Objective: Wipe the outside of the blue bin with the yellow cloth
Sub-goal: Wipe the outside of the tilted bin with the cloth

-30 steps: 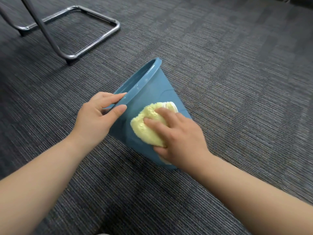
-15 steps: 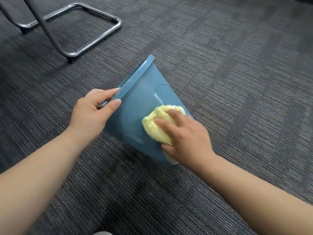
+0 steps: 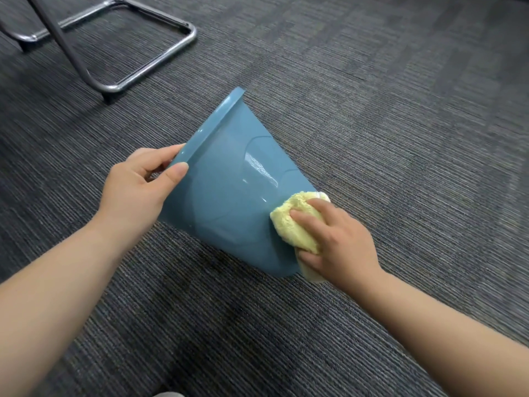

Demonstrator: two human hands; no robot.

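Observation:
The blue bin (image 3: 229,196) is tipped on its side over the grey carpet, its rim up and to the left, its base low and to the right. My left hand (image 3: 137,190) grips the rim at its near end, thumb on the outer wall. A bunched yellow cloth (image 3: 292,224) is pressed against the bin's outer wall close to the base. My right hand (image 3: 335,239) holds that cloth, fingers spread over it. The bin's inside is turned away and hidden.
A chrome tubular chair base (image 3: 128,50) stands on the carpet at the upper left, with a dark leg rising from it. Grey striped carpet (image 3: 400,124) covers the floor all around.
My right hand has slid the cloth down the wall from mid-side toward the base. The bin has tipped further, so its opening no longer shows.

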